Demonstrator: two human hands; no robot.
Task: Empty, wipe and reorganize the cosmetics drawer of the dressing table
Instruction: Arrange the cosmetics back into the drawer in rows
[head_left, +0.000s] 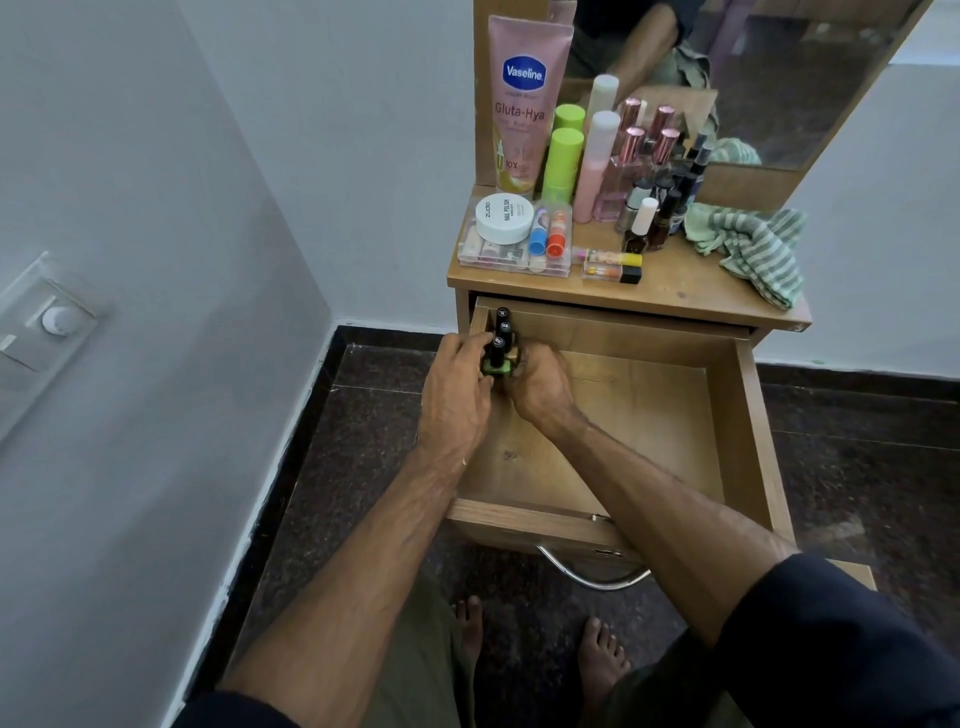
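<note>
Head view: my left hand (457, 387) and right hand (537, 384) both grip small black-capped bottles (497, 347) between them, at the drawer (748, 415) back-left corner. Restocking underway, judging by the bare drawer; next, release upright, fetch more from the tabletop (670, 283) beyond.

Tall pink lotion tube (525, 98) at the back of the tabletop reading "Vaseline", "Gluta-Hya" and "10X", round white jar lid (504, 217) on the clear organizer reading "zudio" and "NAIL POLISH", smaller print unreadable
</note>
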